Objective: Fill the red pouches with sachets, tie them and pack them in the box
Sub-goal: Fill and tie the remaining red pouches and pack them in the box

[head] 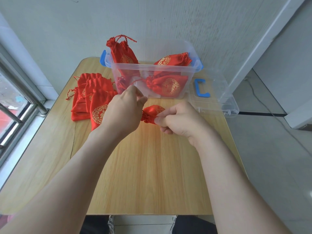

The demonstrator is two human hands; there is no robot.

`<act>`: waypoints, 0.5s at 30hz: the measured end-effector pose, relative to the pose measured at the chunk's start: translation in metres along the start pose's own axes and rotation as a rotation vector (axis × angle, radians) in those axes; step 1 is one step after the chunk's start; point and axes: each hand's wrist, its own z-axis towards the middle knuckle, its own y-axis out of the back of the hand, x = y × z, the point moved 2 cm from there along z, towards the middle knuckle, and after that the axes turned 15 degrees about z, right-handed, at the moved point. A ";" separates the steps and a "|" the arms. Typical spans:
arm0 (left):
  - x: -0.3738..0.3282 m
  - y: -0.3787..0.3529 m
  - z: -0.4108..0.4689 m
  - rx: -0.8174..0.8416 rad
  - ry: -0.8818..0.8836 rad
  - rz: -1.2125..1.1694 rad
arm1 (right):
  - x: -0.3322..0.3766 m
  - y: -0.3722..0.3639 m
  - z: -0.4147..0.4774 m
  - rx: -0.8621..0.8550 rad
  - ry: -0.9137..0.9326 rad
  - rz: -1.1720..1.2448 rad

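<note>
A small filled red pouch (pixel 152 114) with gold print lies between my hands at mid-table, its gathered neck pointing left. My right hand (pixel 179 119) pinches the pouch at its neck. My left hand (pixel 124 109) is raised just left of it with fingertips pinched together, apparently on a drawstring that I cannot make out. Behind stands the clear plastic box (pixel 190 53) with blue latches, holding several tied red pouches (pixel 166 85). A pile of flat empty red pouches (pixel 89 97) lies to the left. No loose sachets are visible.
The box's clear lid (pixel 217 98) with a blue handle lies on the table's right rear edge, partly overhanging. The wooden table (pixel 148 174) stands against a wall, with a window rail to the left. My knees show below the table's front edge.
</note>
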 end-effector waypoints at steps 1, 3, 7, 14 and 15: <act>0.000 -0.001 0.000 0.001 0.004 0.004 | -0.001 -0.001 0.000 -0.008 0.004 -0.040; -0.001 -0.001 0.001 0.012 0.017 -0.007 | -0.001 -0.002 0.002 -0.043 0.042 -0.152; -0.003 0.000 0.002 0.036 0.030 -0.014 | 0.002 -0.008 0.001 -0.116 0.176 -0.379; -0.002 -0.005 0.007 0.081 0.072 -0.148 | 0.005 -0.018 -0.002 -0.139 0.335 -0.537; -0.003 -0.007 0.007 0.085 0.094 -0.223 | 0.006 -0.018 -0.003 -0.101 0.329 -0.544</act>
